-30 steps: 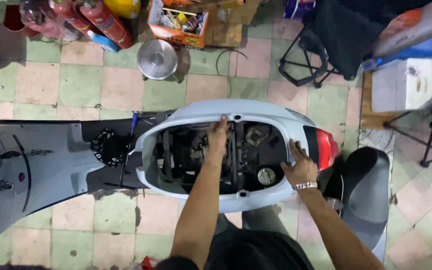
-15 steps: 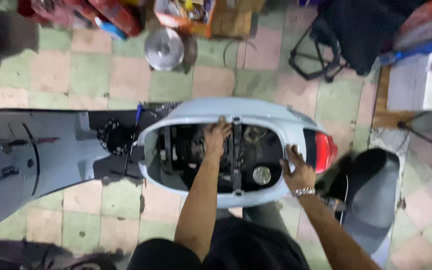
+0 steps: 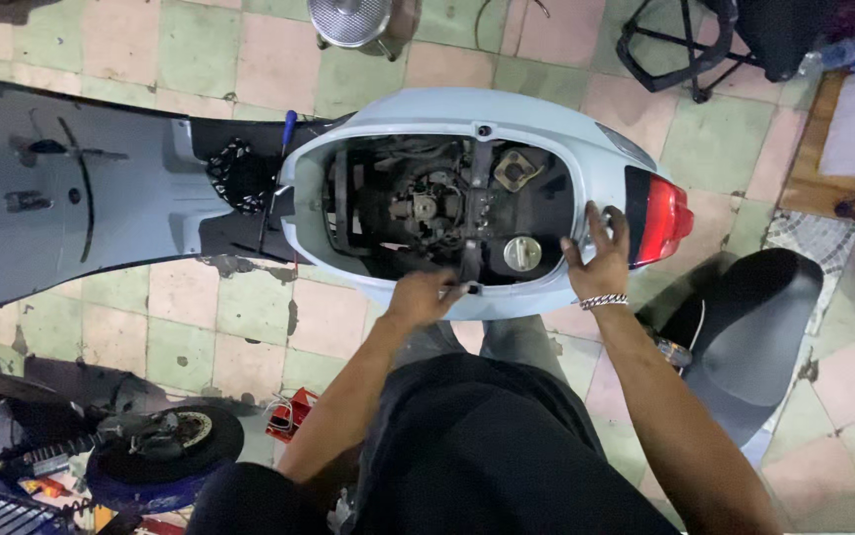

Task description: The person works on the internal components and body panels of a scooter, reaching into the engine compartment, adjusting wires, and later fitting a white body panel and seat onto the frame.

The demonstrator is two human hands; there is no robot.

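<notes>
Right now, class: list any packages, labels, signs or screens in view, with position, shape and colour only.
Small red package: on the tiled floor by the person's left elbow, boxy, red with pale marks.
No signs or screens are visible.

I see a floor (image 3: pixel 249 317) of worn green and pink tiles carrying a pale blue scooter body (image 3: pixel 546 129) with its seat off. On the tiles I also make out a black seat (image 3: pixel 754 337) at the right, a round metal pot (image 3: pixel 348 20) at the top, a loose wheel (image 3: pixel 165 446) and a small red tool (image 3: pixel 289 416) at the lower left.
</notes>
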